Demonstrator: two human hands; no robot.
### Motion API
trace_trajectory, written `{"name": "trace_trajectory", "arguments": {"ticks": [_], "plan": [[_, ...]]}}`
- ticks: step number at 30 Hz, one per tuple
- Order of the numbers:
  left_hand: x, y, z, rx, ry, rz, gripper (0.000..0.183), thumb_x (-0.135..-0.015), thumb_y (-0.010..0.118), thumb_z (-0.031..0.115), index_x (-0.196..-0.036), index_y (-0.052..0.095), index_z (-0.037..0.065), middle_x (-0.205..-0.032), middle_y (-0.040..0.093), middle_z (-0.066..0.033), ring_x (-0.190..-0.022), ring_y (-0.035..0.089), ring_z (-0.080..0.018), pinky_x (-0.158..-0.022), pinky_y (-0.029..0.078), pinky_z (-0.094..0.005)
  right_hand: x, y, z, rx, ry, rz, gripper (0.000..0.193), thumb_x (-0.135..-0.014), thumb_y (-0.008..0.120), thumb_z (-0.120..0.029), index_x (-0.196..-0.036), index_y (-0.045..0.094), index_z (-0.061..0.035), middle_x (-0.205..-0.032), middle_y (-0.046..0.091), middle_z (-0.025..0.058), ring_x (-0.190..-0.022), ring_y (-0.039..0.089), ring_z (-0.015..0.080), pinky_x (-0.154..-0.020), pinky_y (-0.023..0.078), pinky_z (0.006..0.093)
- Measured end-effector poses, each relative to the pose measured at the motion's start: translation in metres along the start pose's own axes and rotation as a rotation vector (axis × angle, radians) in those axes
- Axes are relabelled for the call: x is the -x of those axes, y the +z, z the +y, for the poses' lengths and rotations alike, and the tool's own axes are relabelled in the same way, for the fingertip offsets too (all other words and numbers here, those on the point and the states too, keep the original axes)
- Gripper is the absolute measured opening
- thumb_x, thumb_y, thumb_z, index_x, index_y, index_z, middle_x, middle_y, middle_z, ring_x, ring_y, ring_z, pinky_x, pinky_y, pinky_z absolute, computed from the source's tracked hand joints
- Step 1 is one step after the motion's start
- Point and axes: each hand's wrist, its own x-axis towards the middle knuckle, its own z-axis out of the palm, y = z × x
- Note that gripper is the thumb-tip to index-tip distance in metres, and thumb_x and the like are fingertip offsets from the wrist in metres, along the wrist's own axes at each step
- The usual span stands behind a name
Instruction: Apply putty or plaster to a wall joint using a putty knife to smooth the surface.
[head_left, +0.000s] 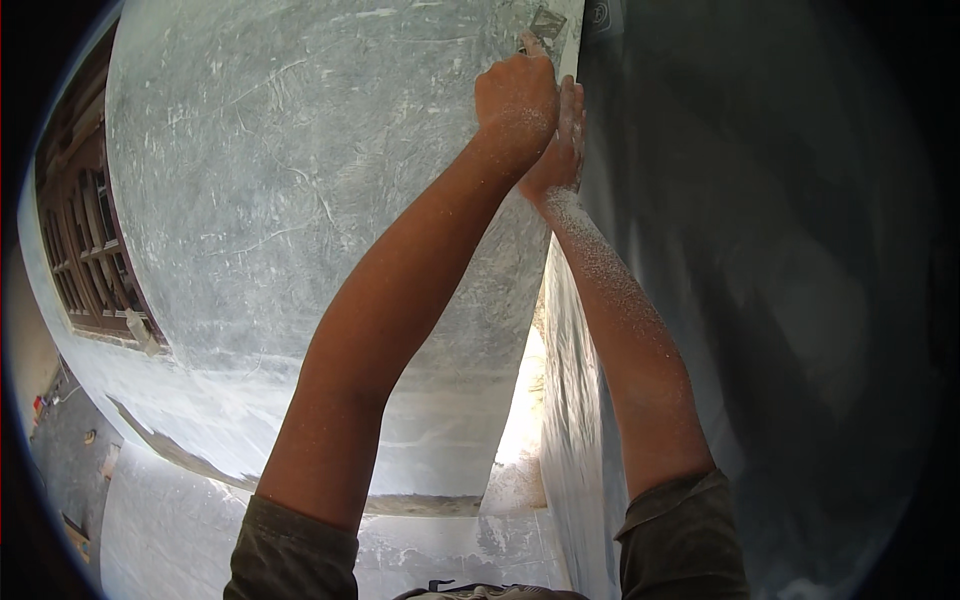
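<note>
A grey plastered wall (230,200) with pale streaks and wrinkles fills the left and middle. Near its upper right edge, my left hand (515,100) is closed, with the index finger stretched forward along what looks like a putty knife. Its small flat blade (548,22) rests against the wall by the corner; the handle is hidden in my hand. Just right of it and partly behind, my right hand (566,145) lies along the wall's vertical edge, fingers straight and nothing visible in them. White dust coats the right wrist and forearm.
A dark grey sheet (740,250) hangs along the right side, close to my right arm. Bright light shows through the gap between wall and sheet. At the left is a brown wooden window frame (85,230); the floor (70,460) below it holds scattered small items.
</note>
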Motion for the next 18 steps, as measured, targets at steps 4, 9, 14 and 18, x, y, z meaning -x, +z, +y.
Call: {"name": "trace_trajectory", "arguments": {"ticks": [4, 9, 14, 18], "plan": [[0.019, 0.009, 0.007, -0.033, -0.032, -0.037, 0.069, -0.096, 0.063, 0.03, -0.151, 0.038, -0.002, -0.097, 0.074, -0.0183, -0.089, 0.074, -0.0298, -0.074, 0.06, -0.0402, 0.001, -0.001, 0.009, 0.039, 0.01, -0.011, 0.085, -0.094, 0.061, -0.038, -0.155, 0.021, 0.0058, -0.165, 0.012, 0.0237, -0.155, 0.007, 0.0378, -0.123, 0.013, 0.0553], [0.001, 0.009, 0.0, -0.017, -0.007, -0.044, 0.068, -0.096, 0.06, 0.029, -0.152, 0.037, -0.002, -0.099, 0.073, -0.0211, -0.091, 0.073, -0.0346, -0.076, 0.059, -0.0442, -0.001, 0.0, 0.005, 0.045, 0.006, -0.019, 0.085, -0.095, 0.059, -0.037, -0.156, 0.018, 0.0057, -0.166, 0.01, 0.023, -0.155, 0.005, 0.0374, -0.124, 0.011, 0.0544], [-0.006, 0.008, 0.009, -0.012, -0.011, 0.032, 0.067, -0.098, 0.058, 0.031, -0.152, 0.036, -0.001, -0.1, 0.072, -0.0248, -0.091, 0.072, -0.0397, -0.078, 0.058, -0.0488, -0.002, -0.004, -0.004, -0.038, 0.041, -0.04, 0.083, -0.096, 0.058, -0.036, -0.155, 0.02, 0.0067, -0.165, 0.011, 0.0237, -0.155, 0.006, 0.0381, -0.124, 0.01, 0.0541], [0.011, 0.012, 0.013, 0.069, -0.062, -0.037, 0.068, -0.096, 0.061, 0.03, -0.15, 0.037, -0.004, -0.099, 0.073, -0.0221, -0.09, 0.073, -0.0361, -0.076, 0.059, -0.0454, -0.002, -0.004, 0.005, 0.02, 0.045, -0.038, 0.081, -0.096, 0.058, -0.039, -0.155, 0.023, 0.0046, -0.165, 0.014, 0.0244, -0.154, 0.008, 0.0397, -0.123, 0.013, 0.0556]]}}
